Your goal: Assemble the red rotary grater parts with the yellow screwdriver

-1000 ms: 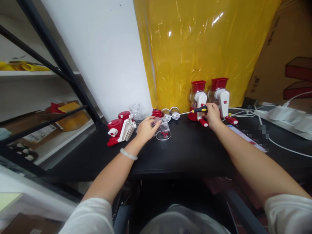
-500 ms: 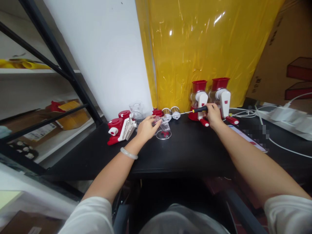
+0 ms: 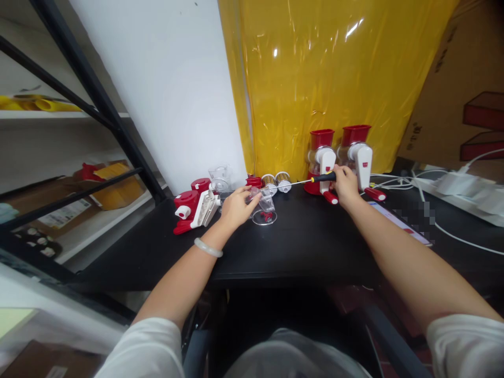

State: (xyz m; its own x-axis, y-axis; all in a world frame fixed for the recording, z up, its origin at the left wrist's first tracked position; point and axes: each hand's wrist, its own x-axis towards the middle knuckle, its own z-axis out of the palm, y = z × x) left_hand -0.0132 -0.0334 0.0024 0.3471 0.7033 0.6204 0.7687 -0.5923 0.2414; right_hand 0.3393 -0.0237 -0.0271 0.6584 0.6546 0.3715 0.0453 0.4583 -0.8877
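Observation:
My right hand is closed round the black-and-yellow handle of a screwdriver, held nearly level with its long shaft pointing left. The shaft's tip reaches the clear plastic housing, which lies on its side with its round rim toward me. My left hand is closed on the left part of that housing, fingers near the shaft's tip. A small red part shows through the rim. Exactly what the tip touches is hidden by my left fingers. Behind the housing lie two metal grater drums with white ends.
Two assembled red-and-white rotary graters stand at the back right. Red and white grater parts lie at the left, with another clear piece behind. A phone, white cables and a power strip are on the right of the black table.
Almost nothing differs. My right hand on the screwdriver has shifted very slightly; my left hand and the clear housing stay in place.

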